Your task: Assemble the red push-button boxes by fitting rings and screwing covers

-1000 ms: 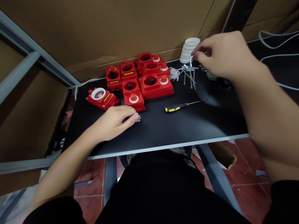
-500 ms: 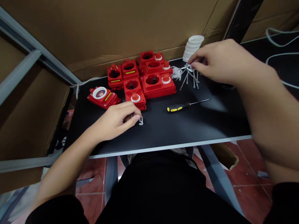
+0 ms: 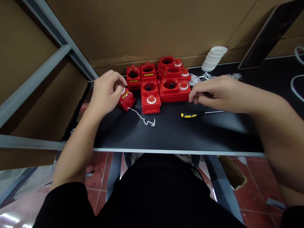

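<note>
- My left hand (image 3: 105, 90) is well to the left of the screwdriver (image 3: 193, 115), over a small red box (image 3: 127, 100). Its fingers and thumb are bent and partly spread around the top of the box, beside the white ring (image 3: 123, 91). I cannot tell whether they grip it or only touch it.
- That box sits on the tabletop (image 3: 166, 136), left of the screwdriver, tilted in my view, with a yellow label on it.
- A white string (image 3: 142, 118) runs from the box's near end towards the screwdriver and finishes in a loose squiggle, apart from the handle.
- My right hand (image 3: 215, 91) is just beyond the screwdriver, palm down, fingers loosely curled and thumb close under them. I cannot tell whether anything is pinched inside.
- The screwdriver lies flat, its black and yellow handle to the left and its thin shaft pointing right, towards my right wrist.
- Six more red boxes (image 3: 150, 108) stand close together, beyond the screwdriver and to its left. They have round openings and orange-red domes.
- Past the screwdriver, partly behind my right hand, are a tangle of white string (image 3: 194, 79) and some metal rods (image 3: 206, 76).
- Farther beyond the screwdriver, a leaning stack of white rings (image 3: 213, 59) stands near the cardboard (image 3: 142, 34).
</note>
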A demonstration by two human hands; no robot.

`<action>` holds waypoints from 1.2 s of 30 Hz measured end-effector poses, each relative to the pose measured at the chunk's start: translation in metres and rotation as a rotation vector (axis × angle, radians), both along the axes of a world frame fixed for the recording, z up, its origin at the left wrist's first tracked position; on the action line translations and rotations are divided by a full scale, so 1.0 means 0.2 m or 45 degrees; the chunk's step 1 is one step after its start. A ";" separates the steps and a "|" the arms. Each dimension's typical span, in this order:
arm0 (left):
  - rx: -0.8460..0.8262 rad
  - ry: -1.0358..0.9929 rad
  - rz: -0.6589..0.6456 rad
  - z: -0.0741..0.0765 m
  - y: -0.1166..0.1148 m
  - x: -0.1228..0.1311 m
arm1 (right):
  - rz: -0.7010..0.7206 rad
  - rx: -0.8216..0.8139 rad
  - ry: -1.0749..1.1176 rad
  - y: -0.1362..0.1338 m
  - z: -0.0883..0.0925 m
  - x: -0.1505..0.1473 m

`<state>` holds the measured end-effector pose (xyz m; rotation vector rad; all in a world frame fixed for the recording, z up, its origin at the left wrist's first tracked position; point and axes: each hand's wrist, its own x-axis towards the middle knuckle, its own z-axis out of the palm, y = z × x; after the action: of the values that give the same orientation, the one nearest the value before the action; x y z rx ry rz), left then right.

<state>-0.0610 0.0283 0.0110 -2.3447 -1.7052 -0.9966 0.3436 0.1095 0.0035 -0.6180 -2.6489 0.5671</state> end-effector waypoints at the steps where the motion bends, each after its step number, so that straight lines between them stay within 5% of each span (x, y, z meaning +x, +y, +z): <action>1: -0.063 0.044 0.045 0.00 0.01 -0.02 | 0.010 -0.024 -0.005 0.00 -0.01 0.00; 11: -0.330 0.315 0.225 0.04 0.01 -0.15 | -0.030 -0.348 -0.267 -0.01 -0.02 -0.02; 24: -0.618 0.306 0.019 0.12 -0.02 -0.19 | -0.126 -0.418 -0.569 -0.02 -0.02 -0.07; 32: -0.539 0.140 -0.018 0.14 -0.04 -0.24 | 0.079 -0.752 -0.063 -0.10 0.08 -0.07; 36: -0.613 0.291 -0.227 0.15 -0.07 -0.28 | 0.057 -0.844 0.366 -0.10 0.08 -0.05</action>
<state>-0.1168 0.0143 0.0410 -2.8054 -1.8272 -0.3283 0.3345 0.0901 0.0188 -0.5914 -2.1820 1.4519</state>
